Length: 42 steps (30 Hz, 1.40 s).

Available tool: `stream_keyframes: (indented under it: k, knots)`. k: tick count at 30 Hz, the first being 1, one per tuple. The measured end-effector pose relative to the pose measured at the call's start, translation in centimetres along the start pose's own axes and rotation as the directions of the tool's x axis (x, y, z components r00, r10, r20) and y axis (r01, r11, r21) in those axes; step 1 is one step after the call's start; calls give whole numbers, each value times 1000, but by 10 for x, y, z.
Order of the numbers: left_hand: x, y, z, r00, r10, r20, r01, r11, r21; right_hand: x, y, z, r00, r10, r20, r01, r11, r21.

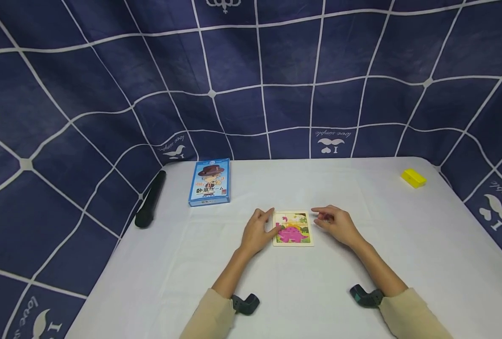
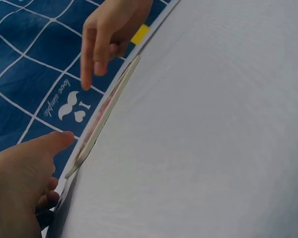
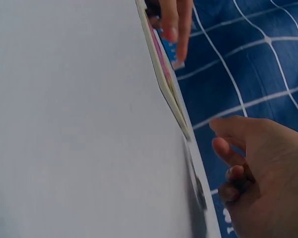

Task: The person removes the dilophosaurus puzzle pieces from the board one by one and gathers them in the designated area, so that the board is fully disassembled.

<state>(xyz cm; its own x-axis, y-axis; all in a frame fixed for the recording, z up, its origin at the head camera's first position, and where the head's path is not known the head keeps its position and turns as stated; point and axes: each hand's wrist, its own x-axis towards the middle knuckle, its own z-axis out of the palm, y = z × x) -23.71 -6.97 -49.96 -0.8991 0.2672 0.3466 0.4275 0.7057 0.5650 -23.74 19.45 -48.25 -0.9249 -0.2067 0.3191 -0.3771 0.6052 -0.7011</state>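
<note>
A square wooden jigsaw puzzle (image 1: 292, 234) with a pink dinosaur lies in a pale frame on the white table; both wrist views show it nearly edge-on. My left hand (image 1: 257, 231) is at its left side, index fingertip by the upper left corner and thumb reaching over the picture. Right of the frame, my right hand (image 1: 335, 223) hovers with thumb and index finger parted and the other fingers loosely bent. A small reddish and dark patch shows among those bent fingers, and I cannot tell what it is. The right wrist view shows this hand (image 3: 268, 163) apart from the frame.
A blue card-game box (image 1: 210, 182) with a cartoon figure in a hat lies at the back left. Beside it, a long black object (image 1: 150, 200) lies along the table's left edge. A small yellow block (image 1: 414, 178) is at the back right. Dark blue checked cloth (image 1: 289, 61) surrounds the table.
</note>
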Motion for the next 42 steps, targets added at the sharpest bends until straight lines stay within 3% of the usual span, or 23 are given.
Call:
stream_keyframes:
  k: [6, 13, 18, 25, 31, 42]
  knots:
    - [4, 6, 7, 1000, -26, 6, 25, 991, 129, 11, -12, 22, 1000, -15, 22, 15, 1000, 27]
    - [7, 14, 13, 997, -79, 2, 75, 953, 295, 21, -17, 43, 998, -33, 48, 31, 999, 29]
    - [7, 14, 15, 998, -67, -1, 63, 924, 377, 22, -16, 49, 998, -45, 41, 45, 999, -4]
    - [4, 11, 19, 999, -32, -20, 37, 923, 384, 21, -12, 51, 997, -38, 67, 41, 998, -48]
    - [7, 10, 19, 999, -44, -15, 46, 920, 388, 24, -11, 48, 995, -76, 63, 79, 996, -43]
    - [5, 13, 16, 998, -54, 21, 41, 920, 390, 27, -13, 44, 989, -77, 123, 84, 995, -56]
